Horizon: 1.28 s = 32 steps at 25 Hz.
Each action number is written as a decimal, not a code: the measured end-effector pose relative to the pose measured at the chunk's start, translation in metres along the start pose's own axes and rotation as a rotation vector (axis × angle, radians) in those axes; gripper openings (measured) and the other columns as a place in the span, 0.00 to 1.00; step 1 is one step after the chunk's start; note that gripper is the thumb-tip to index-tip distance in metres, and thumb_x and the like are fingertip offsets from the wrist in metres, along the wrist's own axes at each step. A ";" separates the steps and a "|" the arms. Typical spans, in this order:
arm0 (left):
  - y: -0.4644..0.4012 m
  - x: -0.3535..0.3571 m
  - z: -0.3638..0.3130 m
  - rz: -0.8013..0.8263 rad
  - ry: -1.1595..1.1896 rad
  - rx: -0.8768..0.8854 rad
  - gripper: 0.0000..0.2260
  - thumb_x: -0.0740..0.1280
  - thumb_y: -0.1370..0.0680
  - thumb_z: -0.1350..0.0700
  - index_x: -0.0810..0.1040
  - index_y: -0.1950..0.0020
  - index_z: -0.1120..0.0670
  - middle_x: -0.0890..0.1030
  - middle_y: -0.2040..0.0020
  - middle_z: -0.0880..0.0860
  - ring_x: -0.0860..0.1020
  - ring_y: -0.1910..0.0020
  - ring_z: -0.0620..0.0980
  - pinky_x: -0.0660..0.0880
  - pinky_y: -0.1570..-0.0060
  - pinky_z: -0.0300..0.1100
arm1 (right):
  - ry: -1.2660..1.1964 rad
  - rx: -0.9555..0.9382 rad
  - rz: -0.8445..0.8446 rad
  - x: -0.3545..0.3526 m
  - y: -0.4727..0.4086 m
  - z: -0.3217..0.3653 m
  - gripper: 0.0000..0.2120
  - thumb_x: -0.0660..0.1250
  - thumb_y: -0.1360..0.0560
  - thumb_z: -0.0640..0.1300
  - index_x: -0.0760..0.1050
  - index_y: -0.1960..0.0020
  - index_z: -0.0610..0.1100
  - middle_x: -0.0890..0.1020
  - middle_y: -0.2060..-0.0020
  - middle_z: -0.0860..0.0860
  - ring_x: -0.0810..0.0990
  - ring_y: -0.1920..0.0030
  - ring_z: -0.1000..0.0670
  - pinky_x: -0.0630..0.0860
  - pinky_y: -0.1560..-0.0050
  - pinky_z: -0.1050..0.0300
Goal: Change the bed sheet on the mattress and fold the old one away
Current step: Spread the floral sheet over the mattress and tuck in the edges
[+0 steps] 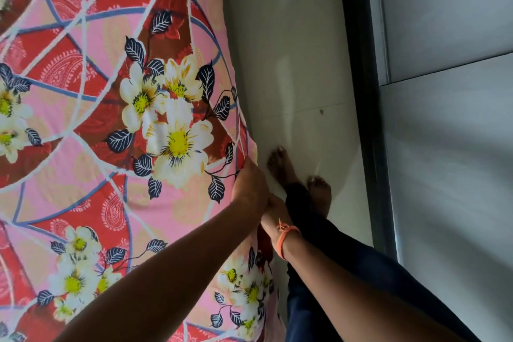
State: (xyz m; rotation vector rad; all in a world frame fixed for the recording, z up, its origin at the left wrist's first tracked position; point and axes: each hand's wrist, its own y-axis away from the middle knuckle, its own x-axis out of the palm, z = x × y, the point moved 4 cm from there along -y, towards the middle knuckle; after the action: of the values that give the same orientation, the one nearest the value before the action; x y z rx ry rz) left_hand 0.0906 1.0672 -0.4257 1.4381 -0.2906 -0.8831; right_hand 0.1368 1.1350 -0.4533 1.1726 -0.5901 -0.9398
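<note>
Floral sheet covers the mattress, frame left. My left hand grips its edge at lower centre; right hand just beside — its grip I cannot tell. Uneven tugging could bunch the sheet — or slip free.

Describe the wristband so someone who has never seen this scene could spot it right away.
Start at the big floral bed sheet that fills the left of the view, and follow its right edge down to where two hands meet. The wristband sits on the wrist just below the right hand, beside the dark trouser leg. It is the only orange loop there; the left hand has a bare wrist.
</note>
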 end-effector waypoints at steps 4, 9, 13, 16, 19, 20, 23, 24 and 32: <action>-0.001 -0.007 0.005 0.013 0.070 0.018 0.15 0.59 0.18 0.52 0.77 0.34 0.54 0.78 0.36 0.56 0.73 0.35 0.59 0.66 0.36 0.52 | -0.164 0.040 0.150 0.000 0.011 0.010 0.11 0.64 0.25 0.45 0.78 0.45 0.43 0.83 0.50 0.51 0.79 0.49 0.50 0.75 0.43 0.52; -0.006 -0.003 0.014 0.058 -0.024 -0.008 0.18 0.60 0.18 0.48 0.74 0.30 0.52 0.74 0.30 0.54 0.68 0.29 0.59 0.60 0.31 0.53 | -0.097 0.130 0.303 0.008 -0.017 -0.002 0.18 0.62 0.33 0.48 0.81 0.47 0.44 0.84 0.49 0.47 0.81 0.46 0.46 0.76 0.39 0.43; -0.009 -0.012 0.029 0.023 0.193 0.061 0.13 0.59 0.18 0.48 0.79 0.41 0.52 0.80 0.38 0.52 0.75 0.37 0.55 0.65 0.37 0.49 | -0.367 0.258 0.240 -0.002 0.002 0.009 0.07 0.63 0.26 0.38 0.81 0.55 0.43 0.84 0.58 0.47 0.80 0.55 0.47 0.75 0.47 0.52; -0.008 -0.018 0.036 -0.092 0.348 0.053 0.12 0.61 0.18 0.55 0.77 0.36 0.55 0.78 0.36 0.55 0.74 0.36 0.57 0.67 0.37 0.50 | -0.432 0.237 0.209 -0.013 -0.004 0.009 0.11 0.60 0.24 0.36 0.79 0.58 0.45 0.81 0.64 0.47 0.78 0.62 0.47 0.72 0.55 0.53; 0.002 -0.035 0.043 -0.237 0.395 0.021 0.18 0.66 0.20 0.54 0.72 0.32 0.60 0.74 0.35 0.58 0.71 0.36 0.59 0.69 0.37 0.53 | -0.041 0.020 0.011 -0.021 -0.012 0.036 0.09 0.61 0.23 0.35 0.78 0.58 0.42 0.80 0.62 0.46 0.77 0.58 0.44 0.72 0.55 0.50; 0.002 -0.038 0.051 -0.261 0.305 -0.016 0.18 0.66 0.20 0.52 0.74 0.34 0.59 0.75 0.37 0.58 0.71 0.37 0.59 0.68 0.36 0.53 | 0.005 -0.098 -0.078 -0.021 -0.016 0.050 0.07 0.62 0.24 0.34 0.78 0.55 0.39 0.80 0.59 0.44 0.77 0.56 0.44 0.73 0.53 0.48; 0.001 -0.036 0.090 -0.188 0.025 -0.202 0.18 0.64 0.19 0.49 0.76 0.37 0.62 0.77 0.39 0.62 0.73 0.37 0.63 0.66 0.35 0.58 | -0.105 -0.290 -0.078 -0.005 -0.019 0.091 0.06 0.62 0.25 0.33 0.76 0.58 0.40 0.81 0.57 0.41 0.79 0.54 0.44 0.75 0.50 0.46; -0.001 -0.032 0.102 -0.157 -0.032 -0.245 0.18 0.62 0.18 0.50 0.75 0.37 0.62 0.76 0.38 0.62 0.72 0.37 0.64 0.66 0.36 0.58 | -0.116 -0.295 -0.050 0.003 -0.023 0.099 0.05 0.63 0.26 0.36 0.77 0.58 0.39 0.83 0.56 0.40 0.80 0.53 0.43 0.77 0.50 0.44; -0.032 -0.031 0.126 -0.004 0.066 -0.115 0.18 0.55 0.17 0.48 0.76 0.32 0.52 0.76 0.34 0.54 0.71 0.33 0.57 0.66 0.40 0.50 | -0.336 0.049 0.099 0.006 -0.049 0.108 0.11 0.60 0.27 0.37 0.79 0.63 0.41 0.84 0.68 0.49 0.83 0.63 0.48 0.77 0.63 0.55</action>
State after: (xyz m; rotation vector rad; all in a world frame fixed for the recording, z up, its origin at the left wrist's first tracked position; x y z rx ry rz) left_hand -0.0245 0.9998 -0.4246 1.3586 -0.1843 -0.8402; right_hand 0.0377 1.0706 -0.4662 1.0253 -0.9369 -1.0498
